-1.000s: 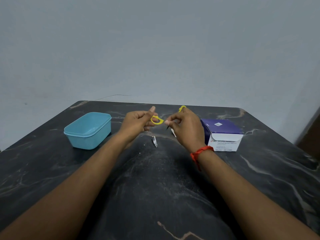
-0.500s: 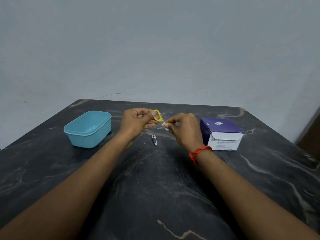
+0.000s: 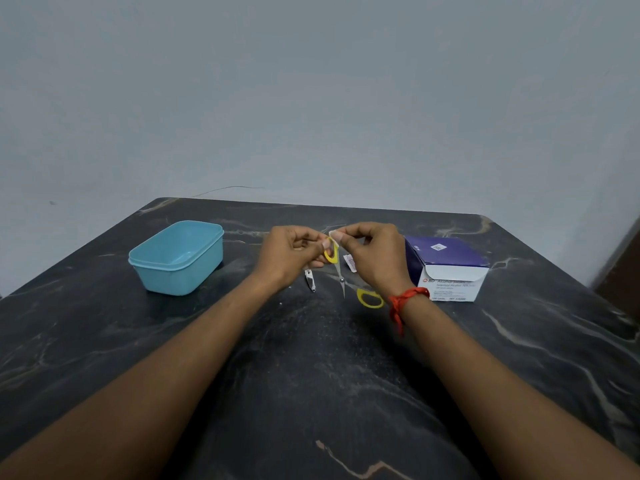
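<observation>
Small scissors with yellow handle loops hang over the middle of the black marble table. My left hand grips the upper yellow loop. The lower loop swings free beside my right wrist, and the thin blades are spread. Against the top of the scissors, my right hand pinches a small white pad between thumb and forefinger. A white swab wrapper shows just under that hand; whether it lies on the table I cannot tell.
A metal nail clipper lies on the table below my left hand. An open light-blue plastic tub stands at the left. At the right sits a purple-and-white alcohol swab box. A grey wall rises behind the table.
The scissors have turned in my left hand: the second yellow loop, earlier up behind my right hand, now hangs low by my right wrist. My right hand has risen slightly with the white pad.
</observation>
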